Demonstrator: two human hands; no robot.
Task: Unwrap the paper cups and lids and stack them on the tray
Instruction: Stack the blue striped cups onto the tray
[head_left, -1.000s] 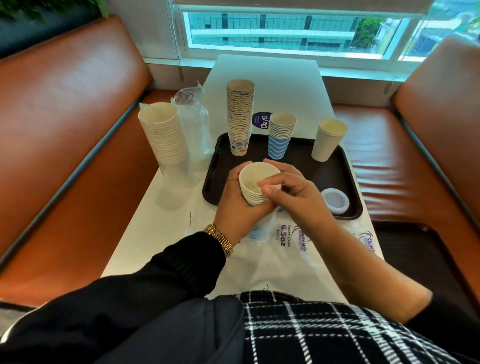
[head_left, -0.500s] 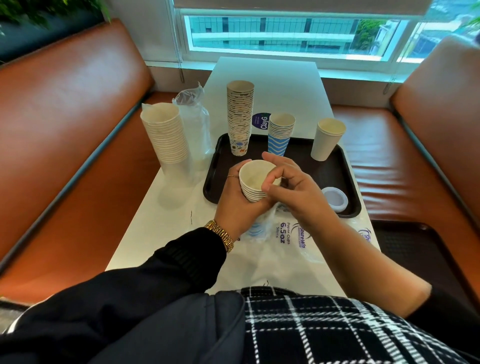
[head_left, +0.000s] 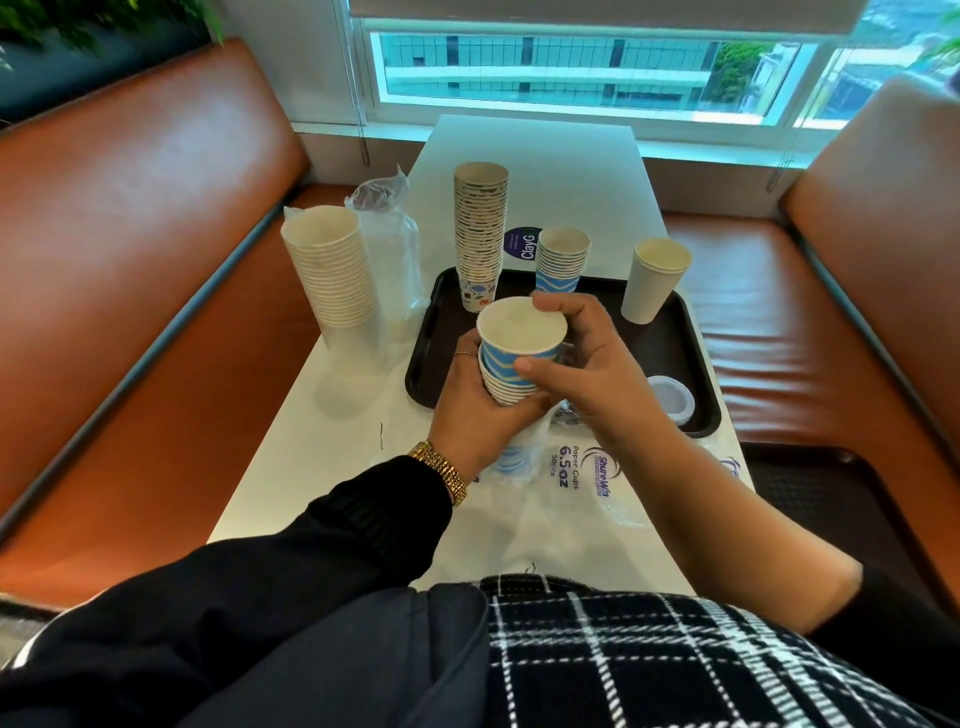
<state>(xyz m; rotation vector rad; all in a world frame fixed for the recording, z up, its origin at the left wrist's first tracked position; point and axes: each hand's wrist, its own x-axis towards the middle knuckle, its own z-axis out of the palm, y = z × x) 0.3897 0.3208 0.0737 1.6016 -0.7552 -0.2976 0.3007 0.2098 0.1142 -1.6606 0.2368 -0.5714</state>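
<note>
The left hand (head_left: 480, 415) wraps the lower part of a nested batch of blue cups (head_left: 511, 376), fingers curled round it to steady the batch. The right hand (head_left: 582, 358) grasps the top cup (head_left: 522, 332) at its rim, thumb on the near side and fingers over the far side. This two-hand grip suits separating the top cup from the batch, or drawing cups out of the wrapper (head_left: 571, 467), which lies slack on the surface (head_left: 530, 156) under the hands. The batch is held above the tray's (head_left: 696, 364) near-left edge, not resting on it.

Standing on the tray:
- patterned stack (head_left: 480, 234), far left
- blue stack (head_left: 561, 262), far centre; the likely destination for the held cups
- plain cup (head_left: 654, 280), far right
- lids (head_left: 670, 402), near right

To the left of the tray, on the surface, a white stack (head_left: 332, 270) stands in an opened sleeve, just beside a clear bag (head_left: 389, 244). These remain to be moved.
</note>
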